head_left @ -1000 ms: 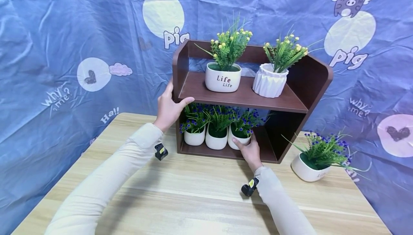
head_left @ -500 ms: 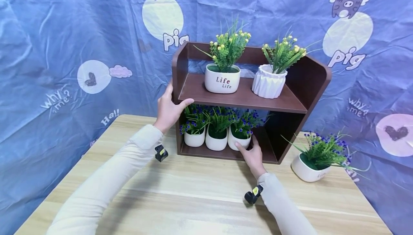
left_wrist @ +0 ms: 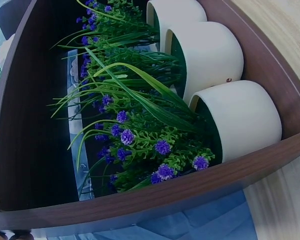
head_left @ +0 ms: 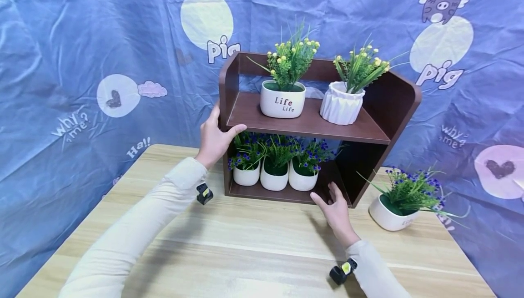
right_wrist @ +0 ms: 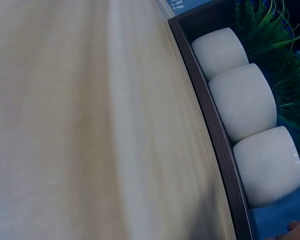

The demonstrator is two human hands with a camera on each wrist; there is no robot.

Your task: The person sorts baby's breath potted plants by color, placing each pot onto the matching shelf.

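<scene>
A dark brown two-tier shelf (head_left: 266,127) stands on the table. My left hand (head_left: 214,138) grips its left side panel, thumb over the front edge at the middle board. Three white pots with blue-purple flowers sit side by side at the left of the lower tier: a left pot (head_left: 247,175), a middle pot (head_left: 274,179) and a right pot (head_left: 303,179). My right hand (head_left: 338,211) is apart from the right pot, at the shelf's lower front edge, fingers spread and holding nothing. In the right wrist view the row of pots shows close up, the nearest pot (right_wrist: 268,167) beside my fingertips.
On the upper tier stand a white "Life" pot (head_left: 282,102) and a white ribbed pot (head_left: 342,104), both with yellow flowers. Another white pot (head_left: 389,216) with purple flowers stands on the wooden table (head_left: 229,252), right of the shelf. A blue printed cloth (head_left: 82,29) hangs behind.
My right hand has let go of the right pot on the lower tier and drawn back to the right and toward me. My left hand stays on the shelf's side.
</scene>
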